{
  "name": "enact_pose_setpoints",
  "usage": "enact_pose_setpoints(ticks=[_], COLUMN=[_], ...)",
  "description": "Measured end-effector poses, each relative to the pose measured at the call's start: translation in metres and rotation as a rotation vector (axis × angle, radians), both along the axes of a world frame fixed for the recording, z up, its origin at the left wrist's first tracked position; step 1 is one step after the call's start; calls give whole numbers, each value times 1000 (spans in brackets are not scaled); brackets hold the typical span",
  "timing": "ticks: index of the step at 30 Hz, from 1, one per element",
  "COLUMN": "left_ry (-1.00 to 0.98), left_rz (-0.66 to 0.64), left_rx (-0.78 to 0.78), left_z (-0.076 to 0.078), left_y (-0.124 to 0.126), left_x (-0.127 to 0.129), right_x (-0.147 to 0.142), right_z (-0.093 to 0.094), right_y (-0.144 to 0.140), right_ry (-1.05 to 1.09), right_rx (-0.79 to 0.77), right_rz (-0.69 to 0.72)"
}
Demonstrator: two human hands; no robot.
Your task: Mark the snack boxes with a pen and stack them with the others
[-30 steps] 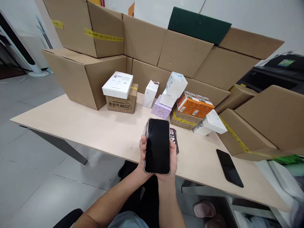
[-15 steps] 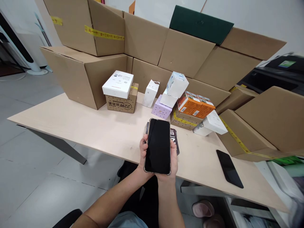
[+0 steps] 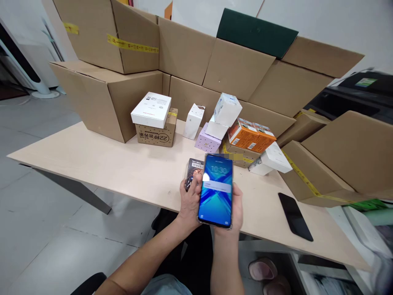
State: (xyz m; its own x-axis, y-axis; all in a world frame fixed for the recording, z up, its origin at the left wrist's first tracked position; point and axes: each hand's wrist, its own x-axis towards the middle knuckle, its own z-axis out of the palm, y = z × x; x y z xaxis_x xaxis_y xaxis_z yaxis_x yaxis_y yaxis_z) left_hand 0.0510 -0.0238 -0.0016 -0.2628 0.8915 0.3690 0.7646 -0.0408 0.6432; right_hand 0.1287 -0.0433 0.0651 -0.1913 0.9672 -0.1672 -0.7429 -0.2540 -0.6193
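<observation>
A smartphone (image 3: pixel 215 200) with a lit blue lock screen showing 10:30 lies in my right hand (image 3: pixel 237 205). The right thumb runs along its right edge, while the other fingers are hidden behind it. My left hand (image 3: pixel 189 200) is beside the phone's left edge, fingers apart; I cannot tell whether they touch it. Beyond the left fingers, a dark box with a food picture (image 3: pixel 193 167) rests on the table, partly covered by the hand and phone. A second phone (image 3: pixel 295 216), its screen black, lies flat at the right.
On the wooden table (image 3: pixel 123 172) stand a white box (image 3: pixel 151 110) on a brown carton (image 3: pixel 156 135), a lilac box (image 3: pixel 208 139) under white boxes, and an orange box (image 3: pixel 251 136). Large cardboard boxes (image 3: pixel 92 96) line the back and sides. Pink slippers (image 3: pixel 262 269) are below.
The phone's screen has gone from black to lit. My right hand has shifted right with it. My left hand has loosened from its left edge, and more of the dark box shows.
</observation>
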Motion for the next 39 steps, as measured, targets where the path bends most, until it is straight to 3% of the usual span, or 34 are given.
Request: enact_pose_setpoints(ticks=[3, 6, 7, 9, 11, 16, 18, 20, 23, 27, 32, 36, 39], left_ry=[232, 376, 386, 393, 392, 403, 417, 429, 435, 408, 368, 231, 109], left_rz=[-298, -318, -308, -305, -301, -277, -262, -248, -251, -273, -335, -373, -387], left_rx=[237, 334, 329, 321, 331, 383, 410, 436, 477, 591, 733, 739, 703], left_z=[2, 1, 0, 0, 0, 0, -2, -3, -7, -22, -44, -35, -20], left_y=[-5, -7, -7, -6, -5, -4, -4, -5, -9, -18, -32, -40, -38], left_x=[-7, -9, -9, -9, -8, -9, -10, -11, -14, -19, -29, -43, -53], right_x=[42, 95, 111, 139, 157, 169, 166, 159, 140, 107, 92, 91, 89], right_z=[-3, -18, -24, -36, -47, -65, -65, -60, -43, -21, -16, -18, -10], right_y=[-3, 0, 2, 7, 12, 23, 25, 24, 23, 26, 34, 28, 13], right_ry=[-368, -930, -1167, -1606, -1921, -2227, -2257, -2242, -1984, -1449, -1002, -849, -867], right_rx=[104, 85, 41, 36, 97, 39, 37, 61, 147, 263, 214, 260, 312], right_rz=[-328, -677, -734, -712, -589, -329, -312, -391, -487, -235, -1, 8, -191])
